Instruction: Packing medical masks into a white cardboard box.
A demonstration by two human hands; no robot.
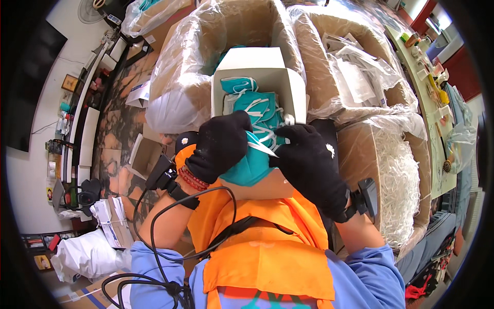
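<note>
My left hand [222,144], in a black glove, is closed on the upper edge of a teal cloth pouch [248,167]. My right hand [307,160], gloved the same way, has its fingers bent around the pouch's other side, where a white drawstring [261,144] runs to the fingertips. The pouch hangs over the near edge of an open white carton [296,98]. Inside that carton lie more teal pouches [256,104] with loose white strings. The gloves hide part of the held pouch's upper edge.
Behind the carton stands a large plastic-lined cardboard box [177,77]. To the right are a lined box [311,56] of clear plastic packets and another with white shredded filler [399,190]. A cluttered table [437,170] runs along the far right. A black cable [154,226] loops near my left forearm.
</note>
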